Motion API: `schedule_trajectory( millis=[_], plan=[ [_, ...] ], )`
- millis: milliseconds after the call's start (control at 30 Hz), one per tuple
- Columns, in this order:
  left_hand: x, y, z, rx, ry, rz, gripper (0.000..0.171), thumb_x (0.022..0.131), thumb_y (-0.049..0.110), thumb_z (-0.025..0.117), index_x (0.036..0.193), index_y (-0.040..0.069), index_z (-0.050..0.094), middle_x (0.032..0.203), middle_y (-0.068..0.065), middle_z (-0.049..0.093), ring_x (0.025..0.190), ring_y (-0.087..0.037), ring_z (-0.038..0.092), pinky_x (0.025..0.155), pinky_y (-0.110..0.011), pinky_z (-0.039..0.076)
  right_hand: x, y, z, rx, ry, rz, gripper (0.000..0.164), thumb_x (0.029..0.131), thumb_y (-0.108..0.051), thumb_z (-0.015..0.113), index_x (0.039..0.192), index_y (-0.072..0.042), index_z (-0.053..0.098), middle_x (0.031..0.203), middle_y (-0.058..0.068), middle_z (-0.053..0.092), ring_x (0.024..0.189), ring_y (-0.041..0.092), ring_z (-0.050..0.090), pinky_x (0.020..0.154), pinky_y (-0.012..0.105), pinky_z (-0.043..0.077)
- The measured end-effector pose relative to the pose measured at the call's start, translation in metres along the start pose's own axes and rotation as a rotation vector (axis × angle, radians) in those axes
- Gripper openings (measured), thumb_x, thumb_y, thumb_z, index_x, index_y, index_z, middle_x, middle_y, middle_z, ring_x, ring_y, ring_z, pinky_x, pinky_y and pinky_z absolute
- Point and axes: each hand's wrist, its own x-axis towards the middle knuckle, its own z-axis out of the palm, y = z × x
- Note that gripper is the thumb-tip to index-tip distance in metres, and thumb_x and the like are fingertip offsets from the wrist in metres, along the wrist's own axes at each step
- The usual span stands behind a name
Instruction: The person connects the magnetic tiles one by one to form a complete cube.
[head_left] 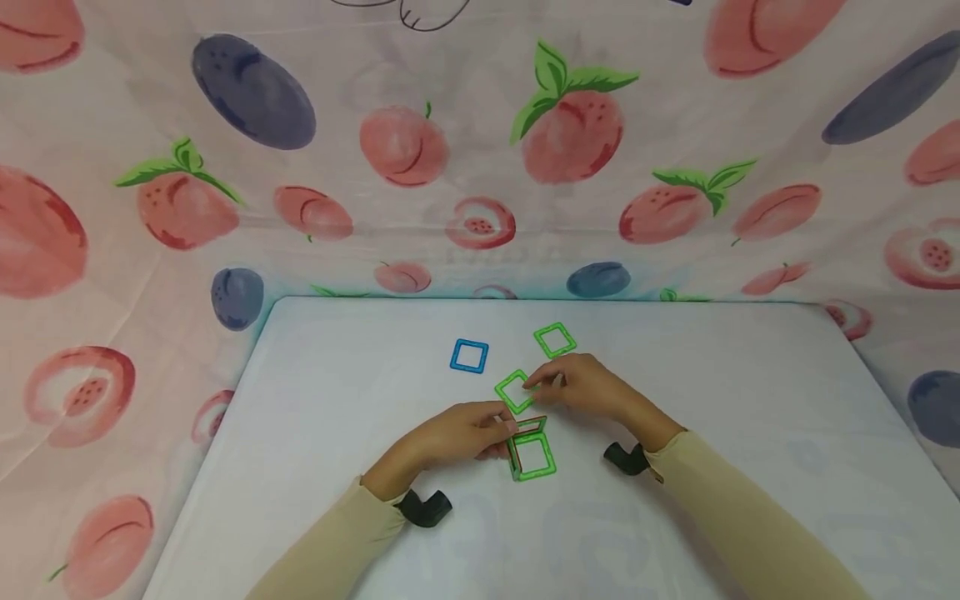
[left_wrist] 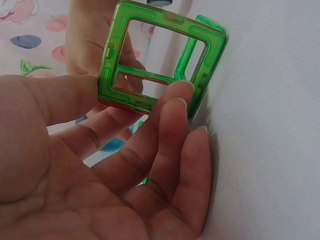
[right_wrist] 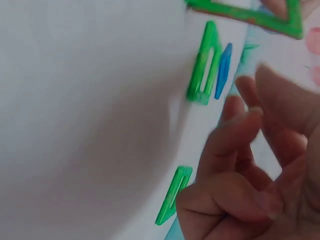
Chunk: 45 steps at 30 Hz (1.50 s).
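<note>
My left hand [head_left: 461,433] pinches a small group of square magnetic tiles, thumb and fingertips at the corner of its upright pieces. A green base tile [head_left: 552,454] lies flat on the table, with two tiles standing along its left and far edges. Up close in the left wrist view, one upright green tile [left_wrist: 150,16] sits between thumb and fingers. My right hand [head_left: 585,387], fingers loosely bent and empty, hovers beside a loose green tile [head_left: 506,401] and overlaps its right corner in the head view.
Farther back on the white table [head_left: 337,375] lie another green tile [head_left: 547,329] and a blue tile [head_left: 454,354]. A fruit-print cloth [head_left: 315,267] hangs behind the table. Dark wrist-worn pieces sit by both sleeves.
</note>
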Motion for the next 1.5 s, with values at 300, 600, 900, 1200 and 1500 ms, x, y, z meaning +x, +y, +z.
schedule_trajectory(
  millis=[300,600,900,1200,1500],
  plan=[
    [-0.001,-0.001,-0.001,-0.027,0.009,-0.010,0.020,0.105,0.032,0.057,0.103,0.016,0.068,0.087,-0.009,0.073,0.074,-0.018,0.060,0.070,-0.028,0.047,0.017,-0.006,0.009,-0.258,-0.081,0.014,0.013,0.082,-0.024,0.087,0.082,-0.021,0.074,0.076,-0.006,0.061,0.073,0.011,0.052,0.066,0.029,0.044],
    [0.000,0.001,0.000,-0.040,0.001,-0.019,0.020,0.106,0.032,0.057,0.106,0.015,0.067,0.088,-0.007,0.074,0.077,-0.017,0.062,0.071,-0.028,0.049,0.002,-0.003,0.005,-0.363,-0.124,0.130,0.025,0.091,-0.035,0.078,0.077,-0.019,0.066,0.069,-0.006,0.057,0.065,0.011,0.052,0.059,0.028,0.041],
    [0.001,0.000,0.000,-0.040,0.011,-0.028,0.021,0.106,0.032,0.056,0.107,0.013,0.067,0.087,-0.006,0.073,0.077,-0.017,0.061,0.071,-0.028,0.049,-0.016,0.010,0.000,-0.204,-0.176,0.081,0.029,0.102,-0.033,0.062,0.080,-0.015,0.063,0.073,-0.003,0.054,0.069,0.013,0.049,0.064,0.029,0.040],
    [0.001,0.001,0.000,-0.026,0.008,-0.035,0.020,0.106,0.034,0.055,0.107,0.017,0.067,0.089,-0.005,0.073,0.078,-0.017,0.061,0.071,-0.028,0.049,-0.036,0.011,-0.003,0.136,-0.273,0.197,0.037,0.109,-0.039,0.046,0.106,-0.015,0.073,0.091,0.002,0.065,0.091,0.016,0.057,0.087,0.038,0.046],
    [0.001,-0.002,0.002,-0.036,0.013,-0.032,0.022,0.106,0.035,0.055,0.108,0.015,0.066,0.088,-0.005,0.072,0.079,-0.017,0.061,0.072,-0.029,0.050,-0.061,0.007,0.010,0.443,-0.373,0.194,0.042,0.110,-0.030,0.044,0.094,0.008,0.052,0.062,0.000,0.042,0.055,0.013,0.036,0.056,0.025,0.032]
  ],
)
